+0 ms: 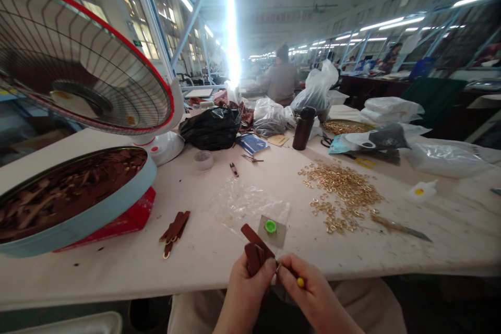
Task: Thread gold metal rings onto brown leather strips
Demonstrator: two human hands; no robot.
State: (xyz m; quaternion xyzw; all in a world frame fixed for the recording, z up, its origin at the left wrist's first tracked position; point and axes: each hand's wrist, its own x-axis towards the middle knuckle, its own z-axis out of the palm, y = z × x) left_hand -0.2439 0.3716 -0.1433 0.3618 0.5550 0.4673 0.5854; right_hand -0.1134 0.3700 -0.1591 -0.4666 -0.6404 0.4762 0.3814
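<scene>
My left hand [250, 284] is closed round several brown leather straps [256, 240], which point up and away from me just over the table's front edge. Against it, my right hand [303, 284] pinches at the near end of a strap, where a small gold-coloured ring [278, 267] shows. A slim tool with a yellow end [300, 282] pokes out between my right fingers; the rest of it is hidden. Just beyond the straps, a bright green cap [270, 226] sits on a grey square plate [278, 237]. Several straps with rings [175, 229] lie in a small pile to the left.
Loose gold rings [344, 190] spread over the right side, near a knife [401, 227] and a white squeeze bottle [423, 191]. A blue-rimmed tray [97, 219] of brown strips and a fan [152, 78] stand left. Behind are a dark bottle [304, 128] and a black bag [211, 128].
</scene>
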